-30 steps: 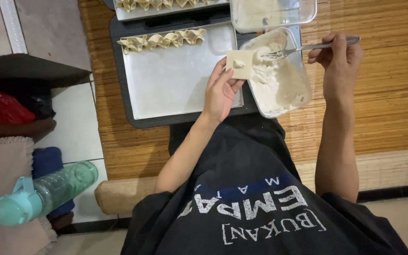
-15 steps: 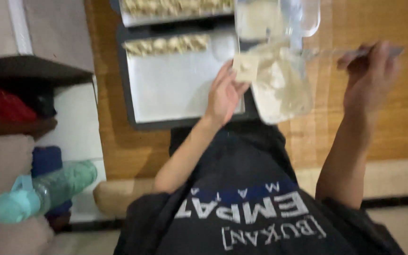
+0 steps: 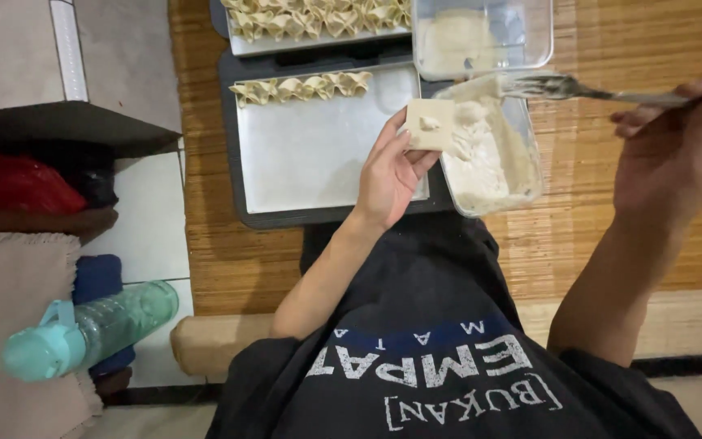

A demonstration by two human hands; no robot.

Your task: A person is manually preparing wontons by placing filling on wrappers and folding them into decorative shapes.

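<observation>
My left hand (image 3: 387, 175) holds a square pale dumpling wrapper (image 3: 431, 124) flat on its fingertips, with a small dab of filling on it. My right hand (image 3: 676, 154) grips a metal fork (image 3: 578, 89) by the handle; its tines, smeared with filling, hover over a clear plastic container (image 3: 522, 138) of pale filling paste. Beside my left hand lies a grey tray (image 3: 327, 215) with a metal sheet carrying one row of folded dumplings (image 3: 302, 87).
Another tray with several folded dumplings (image 3: 318, 20) and a second clear container (image 3: 481, 41) lie at the far edge. All rest on a woven bamboo mat (image 3: 627, 244). A teal water bottle (image 3: 83, 329), dark shelf (image 3: 58, 130) and red bag (image 3: 14, 185) sit left.
My right hand has moved right and drawn the fork back over the filling container. My left hand still holds the wrapper, which now carries a dab of filling.
</observation>
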